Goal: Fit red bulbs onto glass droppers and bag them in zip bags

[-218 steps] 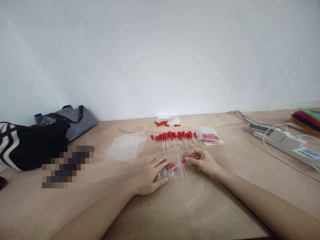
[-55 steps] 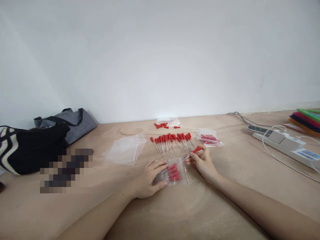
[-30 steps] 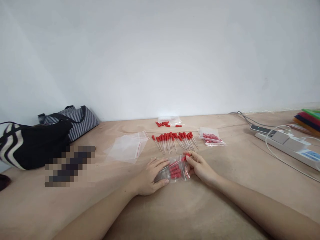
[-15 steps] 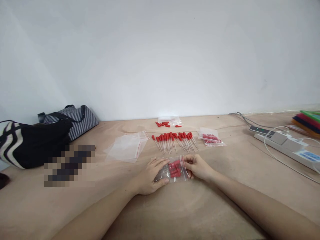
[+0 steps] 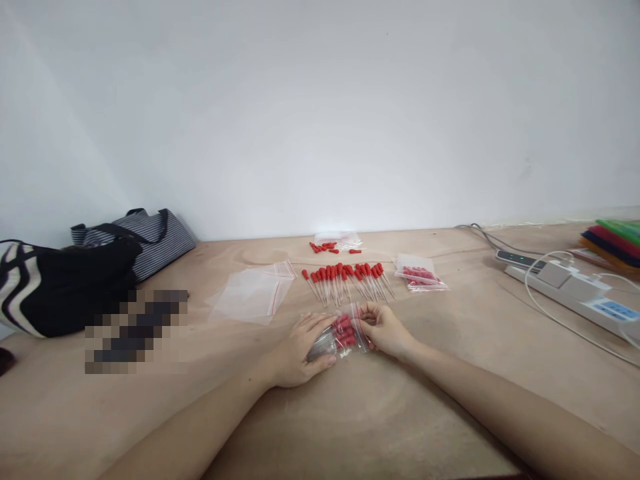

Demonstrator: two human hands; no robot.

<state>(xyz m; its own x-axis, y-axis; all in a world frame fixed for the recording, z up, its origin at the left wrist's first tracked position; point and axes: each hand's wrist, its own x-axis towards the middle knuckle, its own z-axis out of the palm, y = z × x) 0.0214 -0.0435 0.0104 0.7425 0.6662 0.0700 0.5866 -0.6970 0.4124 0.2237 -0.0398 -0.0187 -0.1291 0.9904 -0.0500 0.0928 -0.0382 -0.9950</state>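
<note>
A clear zip-lock bag (image 5: 345, 333) holding several red-bulbed glass droppers lies on the table between my hands, bulbs toward the right. My left hand (image 5: 303, 350) covers its left end, fingers along the far side and thumb along the near side, holding it. My right hand (image 5: 385, 330) pinches the zip edge at the bag's right end, thumb and fingers closed; some fingertips are hidden. Just beyond, loose droppers (image 5: 345, 277) with red bulbs lie in a row, tips toward me.
Flat clear zip bags (image 5: 250, 293) lie left of the row; a filled bag (image 5: 423, 275) lies right. Loose red bulbs (image 5: 325, 247) and glass tubes sit near the wall. A power strip (image 5: 575, 293) with cables is at right, bags (image 5: 70, 287) at left, beside a pixelated patch.
My right hand has shifted slightly left along with the bag's zip end, and the bag looks more bunched with its bulbs tilted. My left hand stays nearly in place.
</note>
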